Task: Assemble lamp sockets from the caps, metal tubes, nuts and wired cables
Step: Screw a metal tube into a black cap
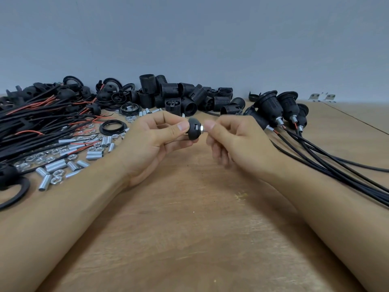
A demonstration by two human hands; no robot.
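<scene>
- In the middle of the frame, above the wooden counter [189, 218], the left hand [151, 144] holds a small black socket cap [194, 129]; thumb and fingers are curled around its dome, so the hand is closed on it.
- The right hand [235, 146] pinches a short metal tube [202, 130] that sticks out of the cap's neck toward the right; forefinger and thumb meet on it, the other fingers hang loosely curled.
- I judge that the tube is being screwed into the cap, but I cannot tell how deep it sits.
- The cap looks light, hard plastic, smooth on the dome, so it may slip or turn; it is better to hold it at the rim, where the sides give grip.
- The tube is stiff, small and shiny; only fingertips fit on it, and a crooked start could spoil the plastic thread.
- At the left of the frame lie loose tubes and nuts [63, 165] beside a heap of wired cables [37, 123]; these cables look limp and will tangle, so take one near its end.
- At the right of the frame lie finished sockets [271, 106] with their cables.
</scene>
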